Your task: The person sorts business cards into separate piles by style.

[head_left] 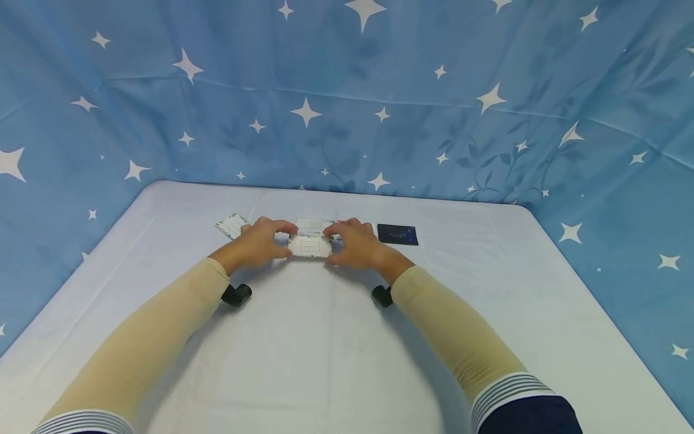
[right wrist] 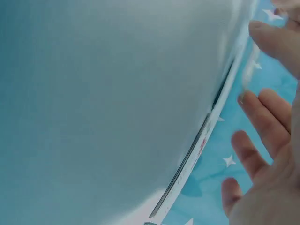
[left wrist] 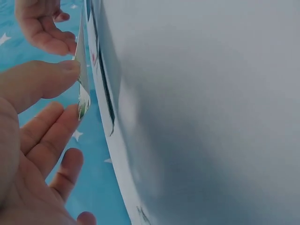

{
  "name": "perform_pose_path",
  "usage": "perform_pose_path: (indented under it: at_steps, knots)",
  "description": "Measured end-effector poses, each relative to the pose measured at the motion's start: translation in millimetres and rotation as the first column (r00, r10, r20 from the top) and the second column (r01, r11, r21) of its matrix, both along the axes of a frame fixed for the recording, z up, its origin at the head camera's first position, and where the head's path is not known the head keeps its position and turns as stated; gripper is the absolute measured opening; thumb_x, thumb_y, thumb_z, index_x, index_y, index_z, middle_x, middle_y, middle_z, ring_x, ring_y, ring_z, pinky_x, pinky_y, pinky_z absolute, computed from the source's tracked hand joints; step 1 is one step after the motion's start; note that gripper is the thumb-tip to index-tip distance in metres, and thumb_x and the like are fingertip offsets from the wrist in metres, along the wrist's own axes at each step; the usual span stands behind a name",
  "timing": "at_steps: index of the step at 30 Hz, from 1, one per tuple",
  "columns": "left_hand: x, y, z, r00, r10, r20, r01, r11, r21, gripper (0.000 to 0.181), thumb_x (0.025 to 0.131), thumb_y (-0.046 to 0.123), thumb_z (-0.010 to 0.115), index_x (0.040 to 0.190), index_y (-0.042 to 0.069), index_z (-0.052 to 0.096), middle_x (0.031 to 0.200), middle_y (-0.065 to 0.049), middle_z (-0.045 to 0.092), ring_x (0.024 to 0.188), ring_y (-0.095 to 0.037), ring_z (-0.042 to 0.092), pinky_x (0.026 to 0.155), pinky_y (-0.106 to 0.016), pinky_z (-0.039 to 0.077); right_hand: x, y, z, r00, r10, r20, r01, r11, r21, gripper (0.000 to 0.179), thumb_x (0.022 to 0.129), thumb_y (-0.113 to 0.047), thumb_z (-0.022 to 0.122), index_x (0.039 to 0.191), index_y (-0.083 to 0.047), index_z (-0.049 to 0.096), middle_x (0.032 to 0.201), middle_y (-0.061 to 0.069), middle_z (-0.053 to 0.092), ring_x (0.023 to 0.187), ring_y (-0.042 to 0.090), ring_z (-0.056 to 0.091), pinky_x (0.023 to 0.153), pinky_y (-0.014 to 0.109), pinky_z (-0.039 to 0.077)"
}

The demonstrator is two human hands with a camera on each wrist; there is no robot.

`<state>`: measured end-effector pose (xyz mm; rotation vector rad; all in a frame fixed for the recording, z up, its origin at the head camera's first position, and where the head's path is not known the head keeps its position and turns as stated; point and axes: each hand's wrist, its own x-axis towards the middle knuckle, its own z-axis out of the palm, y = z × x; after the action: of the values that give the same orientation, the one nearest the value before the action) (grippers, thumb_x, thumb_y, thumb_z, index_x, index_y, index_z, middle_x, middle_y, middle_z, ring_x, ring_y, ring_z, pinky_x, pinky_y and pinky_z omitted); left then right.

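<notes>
Between my two hands a small white card (head_left: 309, 246) with a leafy green border and a printed frame is held up over the table. My left hand (head_left: 259, 242) grips its left end between thumb and fingertips. At the opposite end, my right hand (head_left: 355, 246) holds the card with thumb and index finger spread to its corners. Seen edge-on in the left wrist view, the card (left wrist: 83, 91) stands off the tabletop. The right wrist view shows it only as a blurred sliver (right wrist: 250, 70). Just behind it lies another white printed card (head_left: 313, 225), partly covered by my fingers.
A tilted white card with a leafy border (head_left: 231, 225) lies to the left, partly behind my left hand. Right of my right hand is a dark blue card or flat packet (head_left: 398, 234). Black wrist cameras (head_left: 237, 295) hang below both wrists. A starry blue curtain (head_left: 336, 144) backs the white table (head_left: 303, 349).
</notes>
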<state>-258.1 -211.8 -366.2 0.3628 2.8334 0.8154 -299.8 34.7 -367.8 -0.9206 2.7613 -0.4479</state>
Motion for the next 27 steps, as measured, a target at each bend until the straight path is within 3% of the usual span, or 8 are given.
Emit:
perform_pose_path:
  at_steps: [4, 9, 14, 27]
  knots:
    - [-12.6, -1.2, 2.2, 1.000, 0.002, 0.006, -0.002, 1.000, 0.014, 0.052, 0.091, 0.023, 0.073, 0.140, 0.015, 0.058, 0.139, -0.007, 0.056, 0.132, -0.032, 0.036, 0.097, -0.055, 0.022, -6.9, -2, -0.6, 0.999, -0.038, -0.027, 0.038, 0.999, -0.011, 0.058, 0.089, -0.038, 0.075, 0.141, -0.018, 0.057, 0.136, 0.002, 0.058, 0.129, 0.027, 0.041, 0.105, 0.047, 0.028]
    - [-29.3, -0.8, 1.6, 1.000, 0.015, 0.006, -0.016, 0.999, 0.028, 0.053, 0.093, 0.020, 0.072, 0.143, 0.015, 0.055, 0.143, -0.011, 0.053, 0.136, -0.035, 0.033, 0.102, -0.057, 0.021, -17.8, -6, 0.2, 0.992, -0.123, 0.031, 0.125, 0.989, -0.076, 0.059, 0.090, -0.036, 0.076, 0.142, -0.019, 0.056, 0.135, 0.004, 0.057, 0.130, 0.029, 0.039, 0.104, 0.048, 0.029]
    - [-42.8, 0.1, 0.5, 0.999, 0.037, 0.040, -0.038, 0.999, 0.033, 0.053, 0.094, 0.018, 0.071, 0.144, 0.015, 0.053, 0.146, -0.009, 0.052, 0.139, -0.034, 0.029, 0.107, -0.057, 0.018, -27.6, -11, -0.7, 0.982, -0.174, 0.072, 0.180, 0.980, -0.081, 0.059, 0.092, -0.037, 0.074, 0.145, -0.020, 0.053, 0.140, 0.003, 0.054, 0.132, 0.030, 0.036, 0.104, 0.049, 0.029]
    - [-61.5, 3.6, -5.6, 0.993, 0.061, 0.101, -0.061, 0.998, 0.004, 0.053, 0.094, 0.018, 0.069, 0.145, 0.016, 0.053, 0.150, -0.007, 0.048, 0.139, -0.035, 0.028, 0.105, -0.056, 0.021, -39.5, -18, -3.7, 0.975, -0.212, 0.067, 0.214, 0.977, -0.016, 0.056, 0.094, -0.034, 0.070, 0.145, -0.018, 0.052, 0.138, 0.003, 0.055, 0.133, 0.030, 0.036, 0.105, 0.051, 0.026]
